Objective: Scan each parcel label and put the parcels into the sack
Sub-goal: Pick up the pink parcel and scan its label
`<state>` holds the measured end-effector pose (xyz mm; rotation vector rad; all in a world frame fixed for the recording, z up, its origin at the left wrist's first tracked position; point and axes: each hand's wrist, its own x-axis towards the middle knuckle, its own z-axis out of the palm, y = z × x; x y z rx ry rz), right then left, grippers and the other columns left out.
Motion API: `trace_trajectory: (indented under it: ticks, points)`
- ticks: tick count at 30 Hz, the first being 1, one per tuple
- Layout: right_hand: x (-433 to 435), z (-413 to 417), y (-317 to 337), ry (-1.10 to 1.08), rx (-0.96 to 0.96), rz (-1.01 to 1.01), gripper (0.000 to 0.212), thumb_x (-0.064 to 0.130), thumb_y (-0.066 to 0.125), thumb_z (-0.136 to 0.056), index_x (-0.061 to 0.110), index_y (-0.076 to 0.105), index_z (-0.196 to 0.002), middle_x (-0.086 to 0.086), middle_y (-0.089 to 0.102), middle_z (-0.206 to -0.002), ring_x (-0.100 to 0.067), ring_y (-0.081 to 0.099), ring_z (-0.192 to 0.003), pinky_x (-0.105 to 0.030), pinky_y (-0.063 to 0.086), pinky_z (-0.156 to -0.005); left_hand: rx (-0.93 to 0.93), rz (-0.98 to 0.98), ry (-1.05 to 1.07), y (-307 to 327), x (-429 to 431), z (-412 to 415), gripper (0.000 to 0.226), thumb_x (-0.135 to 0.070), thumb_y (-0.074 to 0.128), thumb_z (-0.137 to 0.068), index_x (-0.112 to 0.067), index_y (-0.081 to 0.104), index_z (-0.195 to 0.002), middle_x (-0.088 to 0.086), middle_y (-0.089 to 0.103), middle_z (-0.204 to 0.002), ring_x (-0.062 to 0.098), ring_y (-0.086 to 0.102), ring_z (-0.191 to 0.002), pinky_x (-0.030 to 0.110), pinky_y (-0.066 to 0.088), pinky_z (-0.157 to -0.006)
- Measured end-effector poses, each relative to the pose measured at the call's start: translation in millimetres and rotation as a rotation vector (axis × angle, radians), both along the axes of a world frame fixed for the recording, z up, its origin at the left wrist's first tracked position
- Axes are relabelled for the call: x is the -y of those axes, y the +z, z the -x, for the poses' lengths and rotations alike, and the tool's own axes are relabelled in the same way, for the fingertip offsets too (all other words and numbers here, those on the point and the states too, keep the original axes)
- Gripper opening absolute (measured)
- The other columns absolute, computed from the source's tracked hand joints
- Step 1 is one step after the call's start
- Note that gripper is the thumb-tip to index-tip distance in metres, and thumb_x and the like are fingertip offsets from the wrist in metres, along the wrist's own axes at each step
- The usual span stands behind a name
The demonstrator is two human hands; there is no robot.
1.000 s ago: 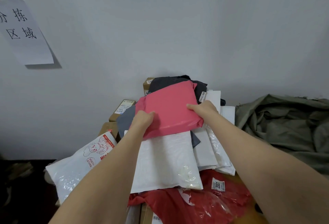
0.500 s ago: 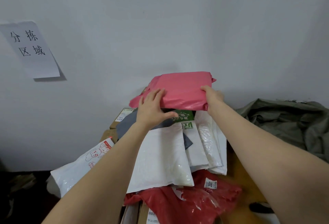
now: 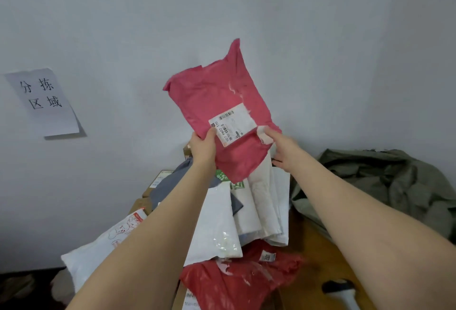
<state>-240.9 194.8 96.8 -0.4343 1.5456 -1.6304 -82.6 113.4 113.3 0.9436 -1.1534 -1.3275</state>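
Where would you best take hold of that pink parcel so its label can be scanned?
By its lower left edge, from below, thumb in front and the rest behind, as the left hand does. The pink parcel is a flat, soft bag held upright, label facing the camera; an edge pinch leaves the label uncovered.

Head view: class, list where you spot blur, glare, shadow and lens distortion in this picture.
Head view: soft, even light; the pink parcel in the left hand is slightly blurred, its label only partly readable; glare spots on the white parcel; the paper sign casts a shadow on the wall; wide-angle stretch grows toward the bottom edge.
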Motion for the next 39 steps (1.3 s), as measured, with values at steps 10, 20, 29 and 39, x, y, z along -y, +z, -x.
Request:
trace_trajectory:
  ticks: [10,20,29,39]
  points:
    - [-32.7,2.3,-17.8,0.041,0.246,0.057,0.025,0.033,0.079,-0.081,0.015,0.065,-0.092,-0.007,0.073,-0.08,-0.024,0.07,-0.075,-0.042,0.057,-0.071,-0.1,-0.269,-0.187,-26.9,-32.0,5.3,0.014,-0.009,0.054,-0.093,-0.021,0.047,-0.088,0.005,0.065,-0.095,0.029,0.062,-0.1,0.05,0.049,-0.096]
    - [-38.6,16.6,-58.0,-0.147,0.347,0.072,0.013,-0.003,0.059,-0.092,0.009,0.06,-0.099,-0.008,0.067,-0.059,-0.019,0.063,-0.044,-0.035,0.053,-0.06,-0.081,-0.347,-0.377,-55.2,-62.4,20.5,0.042,-0.008,0.071,-0.084,-0.008,0.059,-0.124,0.008,0.069,-0.108,0.023,0.067,-0.088,0.038,0.057,-0.075]
    - [-60.4,38.9,-89.0,-0.281,0.166,0.002,0.06,0.037,0.086,-0.071,0.009,0.059,-0.116,-0.008,0.067,-0.111,-0.026,0.063,-0.1,-0.039,0.05,-0.089,0.076,-0.274,-0.224,-71.8,-49.3,23.7,0.035,0.001,0.053,-0.084,-0.012,0.056,-0.117,0.005,0.068,-0.099,0.02,0.064,-0.081,0.03,0.053,-0.067]
    - [-71.1,43.1,-103.9,-0.185,0.084,-0.06,0.109,0.055,0.09,-0.046,0.01,0.052,-0.137,-0.01,0.064,-0.127,-0.031,0.062,-0.112,-0.049,0.048,-0.101,0.353,-0.252,-0.317,-85.4,-41.9,8.4,0.026,-0.007,0.05,-0.052,-0.009,0.053,-0.078,0.007,0.06,-0.075,0.024,0.055,-0.07,0.027,0.04,-0.057]
